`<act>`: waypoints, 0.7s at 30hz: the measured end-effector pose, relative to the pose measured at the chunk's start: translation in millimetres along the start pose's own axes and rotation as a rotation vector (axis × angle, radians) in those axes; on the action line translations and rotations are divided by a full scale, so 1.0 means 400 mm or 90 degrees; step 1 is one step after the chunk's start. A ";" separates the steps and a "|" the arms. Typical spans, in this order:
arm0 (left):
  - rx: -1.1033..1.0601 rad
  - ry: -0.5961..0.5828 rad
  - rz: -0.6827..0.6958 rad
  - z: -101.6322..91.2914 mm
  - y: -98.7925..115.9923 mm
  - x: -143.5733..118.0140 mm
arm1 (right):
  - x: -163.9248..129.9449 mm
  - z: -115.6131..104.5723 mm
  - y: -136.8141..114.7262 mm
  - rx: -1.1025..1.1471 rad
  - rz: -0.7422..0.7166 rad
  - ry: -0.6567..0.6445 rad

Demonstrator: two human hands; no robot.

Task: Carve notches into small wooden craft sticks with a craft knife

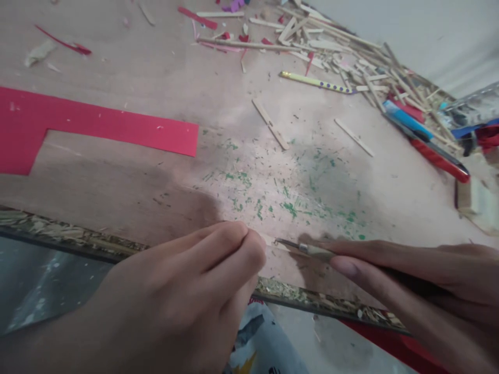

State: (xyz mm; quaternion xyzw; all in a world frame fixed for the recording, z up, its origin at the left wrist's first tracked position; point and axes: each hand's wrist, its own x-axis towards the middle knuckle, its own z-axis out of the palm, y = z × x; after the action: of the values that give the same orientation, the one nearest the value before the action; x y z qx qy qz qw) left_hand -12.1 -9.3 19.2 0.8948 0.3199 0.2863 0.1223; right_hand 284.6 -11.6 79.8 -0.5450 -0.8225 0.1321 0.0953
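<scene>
The left hand (pixel 187 291) sits at the lower middle of the frame, fingers curled shut and pinched on the end of a thin wooden stick (pixel 275 242) that lies flat near the desk's front edge. Only a short pale stretch of the stick shows, between the two hands; the rest is hidden under the fingers. The right hand (pixel 421 280) comes in from the lower right, closed around a slim knife (pixel 300 246), its index finger stretched along the handle. The metal tip points left, toward the left hand, and touches or nearly touches the stick; I cannot tell which

The stick's long axis runs roughly left to right across the frame, in line with the knife, so the blade meets it end-on just beside the left fingertips. The left hand is the nearer of the two to the stick, being on it

Above the hands the desk (pixel 148 171) is dusted with green flecks (pixel 288 208) and tiny chips. Two loose sticks (pixel 270 123) lie further up, near the middle. A red paper (pixel 97 124) with a cut-out corner stretches across the left. At the upper right, a heap of wood offcuts (pixel 351 57) runs along the wall, with a yellow dotted pencil (pixel 315 82) and a red and blue cutter (pixel 424 140) just beside it
</scene>
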 end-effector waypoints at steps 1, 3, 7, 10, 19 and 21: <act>-0.005 0.001 -0.006 0.000 0.000 0.001 | 0.010 0.000 -0.009 0.020 0.004 -0.013; -0.004 0.001 -0.008 0.001 0.001 0.000 | 0.020 -0.002 -0.020 0.051 0.002 -0.022; 0.017 0.007 0.008 0.002 0.002 -0.002 | 0.015 -0.008 -0.027 0.066 -0.012 0.001; 0.000 0.017 -0.014 0.002 0.004 0.000 | 0.016 -0.008 -0.030 0.069 -0.024 -0.001; 0.045 -0.021 0.031 0.009 -0.004 -0.017 | -0.002 0.011 -0.035 0.057 -0.016 0.059; 0.040 -0.017 0.007 0.011 -0.005 -0.021 | -0.006 0.016 -0.037 0.059 0.013 0.086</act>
State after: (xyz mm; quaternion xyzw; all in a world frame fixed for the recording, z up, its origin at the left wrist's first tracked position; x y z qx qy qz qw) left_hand -15.8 -13.1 11.2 0.9036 0.3225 0.2649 0.0969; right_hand 270.7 -20.2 78.6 -0.5558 -0.8019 0.1337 0.1740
